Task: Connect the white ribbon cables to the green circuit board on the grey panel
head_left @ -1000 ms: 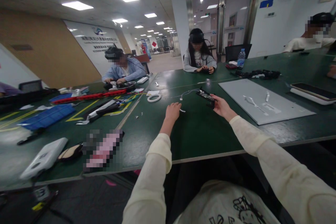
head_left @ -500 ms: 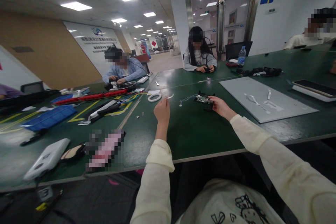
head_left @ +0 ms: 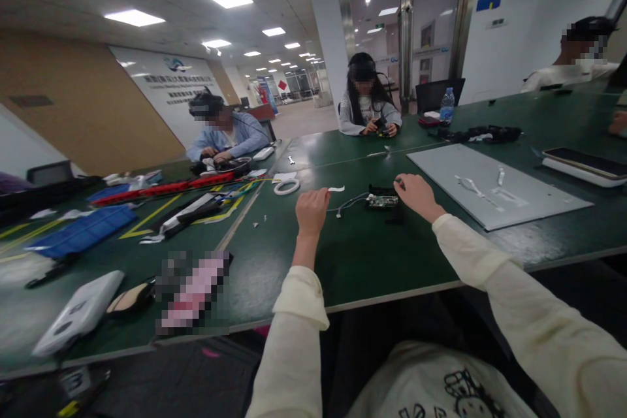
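A short strip of white tape (head_left: 336, 189) sticks out to the right from the fingertips of my left hand (head_left: 312, 209), which is pinched closed on it. My right hand (head_left: 417, 196) has its fingers curled at the right edge of a small circuit board (head_left: 383, 201) with a black frame behind it. The fingers appear to grip this edge, though the exact contact is hard to see. Thin grey wires (head_left: 353, 202) run left from the board and end in a small white connector (head_left: 338, 214) between my hands.
A roll of white tape (head_left: 287, 187) lies left of my hands. On the right is a grey board (head_left: 490, 176) with white strips, and beyond it a phone (head_left: 585, 162). A blue tray (head_left: 85, 228) and a pink item (head_left: 196, 294) are leftward. Co-workers sit across the table.
My left hand has moved slightly right and down, and the white tape strip now points toward the circuit board. The circuit board has tilted, with its black frame now showing behind it.
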`<action>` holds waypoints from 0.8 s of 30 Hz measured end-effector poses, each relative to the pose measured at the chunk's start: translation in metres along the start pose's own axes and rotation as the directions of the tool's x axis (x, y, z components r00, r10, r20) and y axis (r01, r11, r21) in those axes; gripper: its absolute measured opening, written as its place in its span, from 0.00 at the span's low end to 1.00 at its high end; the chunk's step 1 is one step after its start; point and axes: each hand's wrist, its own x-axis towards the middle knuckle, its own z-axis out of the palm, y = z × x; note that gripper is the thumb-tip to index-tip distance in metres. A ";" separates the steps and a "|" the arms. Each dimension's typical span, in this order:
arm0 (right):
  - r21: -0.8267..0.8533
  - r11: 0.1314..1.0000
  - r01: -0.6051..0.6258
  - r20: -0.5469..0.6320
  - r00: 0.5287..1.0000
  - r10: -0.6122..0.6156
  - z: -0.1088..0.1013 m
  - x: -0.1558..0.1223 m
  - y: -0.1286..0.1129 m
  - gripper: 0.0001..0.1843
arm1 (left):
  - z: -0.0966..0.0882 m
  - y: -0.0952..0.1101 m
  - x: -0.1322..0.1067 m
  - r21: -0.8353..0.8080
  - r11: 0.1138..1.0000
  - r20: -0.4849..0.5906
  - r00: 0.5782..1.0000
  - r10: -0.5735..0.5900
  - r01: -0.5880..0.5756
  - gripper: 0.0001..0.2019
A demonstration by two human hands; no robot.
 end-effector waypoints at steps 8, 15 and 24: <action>0.166 0.885 -0.435 0.655 0.719 0.230 0.052 -0.004 -0.059 0.30 | -0.005 0.023 0.003 0.036 0.949 0.158 0.939 0.304 -0.313 0.16; 0.301 0.861 -0.409 0.643 0.754 0.133 0.071 -0.006 -0.048 0.19 | -0.001 0.029 0.001 0.055 0.917 0.206 0.903 0.378 -0.396 0.16; 0.425 0.791 -0.440 0.635 0.768 0.085 0.055 -0.009 -0.050 0.19 | 0.009 0.015 -0.002 0.066 0.976 0.222 0.957 0.189 -0.208 0.15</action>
